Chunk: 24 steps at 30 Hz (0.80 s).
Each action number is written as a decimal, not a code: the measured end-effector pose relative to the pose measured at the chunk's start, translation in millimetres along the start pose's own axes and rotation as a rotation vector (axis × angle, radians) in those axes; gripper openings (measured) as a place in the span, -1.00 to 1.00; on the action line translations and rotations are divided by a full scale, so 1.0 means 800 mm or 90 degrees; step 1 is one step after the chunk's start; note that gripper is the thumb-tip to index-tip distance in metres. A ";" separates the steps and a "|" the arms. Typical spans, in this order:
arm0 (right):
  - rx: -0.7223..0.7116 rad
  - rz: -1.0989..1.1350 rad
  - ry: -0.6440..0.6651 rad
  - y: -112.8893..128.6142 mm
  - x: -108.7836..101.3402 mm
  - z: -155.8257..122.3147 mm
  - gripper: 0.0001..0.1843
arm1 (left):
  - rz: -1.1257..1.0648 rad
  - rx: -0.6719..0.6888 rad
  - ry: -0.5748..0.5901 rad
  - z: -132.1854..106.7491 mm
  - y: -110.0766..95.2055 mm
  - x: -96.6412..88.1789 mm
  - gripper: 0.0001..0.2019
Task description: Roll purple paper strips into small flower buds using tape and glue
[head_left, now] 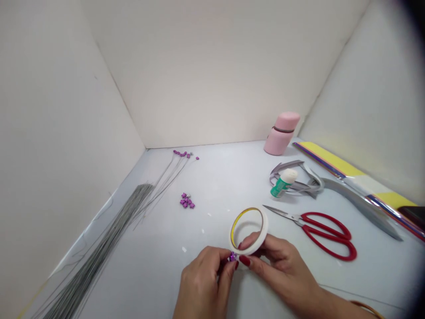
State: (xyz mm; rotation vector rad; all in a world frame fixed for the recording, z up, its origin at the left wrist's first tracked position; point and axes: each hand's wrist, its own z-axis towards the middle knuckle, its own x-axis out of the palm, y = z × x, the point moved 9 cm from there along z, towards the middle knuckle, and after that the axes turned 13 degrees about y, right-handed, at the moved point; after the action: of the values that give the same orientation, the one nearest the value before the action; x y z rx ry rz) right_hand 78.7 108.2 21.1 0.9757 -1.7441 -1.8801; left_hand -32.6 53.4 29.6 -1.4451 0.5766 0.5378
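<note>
My left hand (204,281) is low in the middle of the view, its fingertips pinched on a small purple bead (232,256). My right hand (280,266) sits just to its right, fingers closed around the lower rim of a white tape roll (249,228) with a yellow inner ring. The bead is held right against the roll's lower left edge. Both hands hover just above the white table (215,186).
A bundle of thin grey wires (106,243) lies along the left wall. Several loose purple beads (187,201) and beaded wires (182,155) lie behind. Red scissors (318,228), a glue bottle (282,182), grey ribbon (308,181), a pink container (281,133) and coloured sheets (358,177) are on the right.
</note>
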 end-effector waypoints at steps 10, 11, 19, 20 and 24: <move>0.023 0.035 0.028 -0.007 0.003 0.006 -0.83 | 0.081 0.059 0.002 0.000 -0.004 0.003 -0.87; 0.020 0.029 0.029 -0.006 0.003 0.006 -0.84 | 0.081 0.059 0.005 0.000 -0.003 0.004 -0.87; 0.025 0.009 0.038 -0.004 0.006 0.006 -0.83 | 0.100 0.072 0.010 -0.001 -0.002 0.006 -0.86; 0.027 0.008 0.040 -0.004 0.006 0.007 -0.83 | 0.098 0.071 0.011 -0.001 -0.002 0.006 -0.86; 0.018 0.001 0.043 -0.004 0.006 0.008 -0.85 | 0.105 0.065 0.013 0.000 -0.003 0.006 -0.84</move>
State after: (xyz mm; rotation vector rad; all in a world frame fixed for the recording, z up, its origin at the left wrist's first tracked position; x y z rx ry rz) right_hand 71.5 109.6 17.1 1.0359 -1.7358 -1.8060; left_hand -27.3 53.0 28.2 -1.3149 0.7338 0.6140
